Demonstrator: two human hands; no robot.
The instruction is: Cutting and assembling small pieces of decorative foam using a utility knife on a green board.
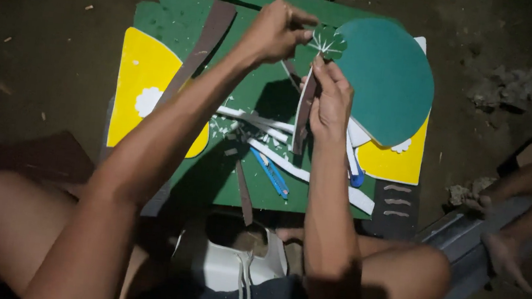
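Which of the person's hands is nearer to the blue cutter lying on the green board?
The right hand, holding a brown strip just above the blue cutter. The left hand is farther up the board.

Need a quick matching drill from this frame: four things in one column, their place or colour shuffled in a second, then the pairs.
Things:
1. round foam sheet
2. blue cutter
3. brown strip
4. white flower cutout

Place or colour:
A. held upright in the right hand
B. on the yellow sheet, left side
C. teal, at the upper right of the pile
D. lying flat among white strips on the green board

Pairs: 1-C, 2-D, 3-A, 4-B
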